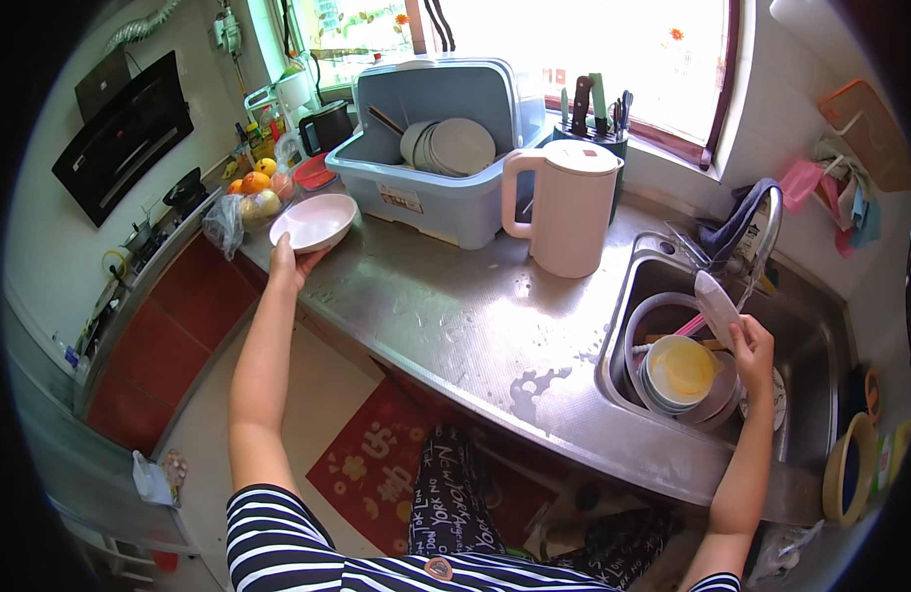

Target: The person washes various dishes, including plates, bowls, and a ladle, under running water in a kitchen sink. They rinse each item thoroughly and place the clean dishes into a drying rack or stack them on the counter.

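Observation:
My left hand [294, 265] grips the near rim of a shallow white bowl [314, 223], low over the left part of the steel counter; whether the bowl rests there I cannot tell. Over the sink, my right hand [753, 351] holds a small white dish [717, 307], tilted on edge beside water running from the faucet [770, 222]. Below it in the sink basin [810, 414] is a basin with stacked bowls, the top one holding a yellow bowl or strainer [683, 368]. A patterned plate [775, 399] lies partly behind my right wrist.
A blue lidded dish box [426, 203] with bowls and chopsticks stands by the window. Right of it are a pink kettle [571, 211] and a knife block [610, 140]. Fruit [255, 182] and a red basket [314, 172] sit at the left; a cloth [729, 222] hangs on the faucet.

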Available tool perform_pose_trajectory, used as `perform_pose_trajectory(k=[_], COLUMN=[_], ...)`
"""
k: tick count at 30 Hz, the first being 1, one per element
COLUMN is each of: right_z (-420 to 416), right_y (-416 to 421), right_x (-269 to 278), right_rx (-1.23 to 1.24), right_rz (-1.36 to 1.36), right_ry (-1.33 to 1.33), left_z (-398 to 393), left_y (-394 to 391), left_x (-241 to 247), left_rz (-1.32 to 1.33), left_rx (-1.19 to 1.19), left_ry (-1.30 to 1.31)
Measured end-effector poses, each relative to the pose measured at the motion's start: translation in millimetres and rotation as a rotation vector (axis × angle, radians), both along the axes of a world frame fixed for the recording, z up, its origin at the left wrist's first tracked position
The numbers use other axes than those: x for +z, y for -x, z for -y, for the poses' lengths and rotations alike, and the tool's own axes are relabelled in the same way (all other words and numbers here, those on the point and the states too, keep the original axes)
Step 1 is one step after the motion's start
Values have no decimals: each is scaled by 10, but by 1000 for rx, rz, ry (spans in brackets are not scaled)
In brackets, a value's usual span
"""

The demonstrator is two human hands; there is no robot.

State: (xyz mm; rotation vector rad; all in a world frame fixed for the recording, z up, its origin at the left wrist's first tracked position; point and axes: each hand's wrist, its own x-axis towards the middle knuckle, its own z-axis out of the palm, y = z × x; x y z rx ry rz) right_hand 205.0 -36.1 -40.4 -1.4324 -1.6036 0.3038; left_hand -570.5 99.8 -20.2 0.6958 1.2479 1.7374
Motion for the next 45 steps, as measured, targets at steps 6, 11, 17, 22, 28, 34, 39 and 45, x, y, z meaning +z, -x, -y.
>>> perform_pose_trajectory(k=[6, 11, 17, 22, 28, 34, 39, 45], right_z=[-95, -117, -130, -278, -223, -245, -230, -55], right_y=[-125, -138, -240, -269, -324, -340, -253, -440], right_x=[-100, -165, -295, -434, -401, -419, -303, -280], right_rx=[62, 144, 113, 188, 67, 70, 204, 377], right_rz=[-488, -845, -1211, -1427, -1616, -1605, -1523, -1210], right_ry=[-25, 69, 58, 106, 131, 178, 267, 240], left_z=[-554, -819, -1146, -1331, -1448, -1263, -934, 68], left_y=[561, 660, 985, 1549, 1539, 1441, 553, -2797], left_x=[25, 22, -297, -404, -574, -463, -415, 265], left_rz=[-83, -195, -310, -472, -464, -609, -1511, -1134], left_rx=[237, 406, 493, 540, 442, 351, 758, -389], left_ry=[46, 98, 110, 350, 495, 640, 29, -582])
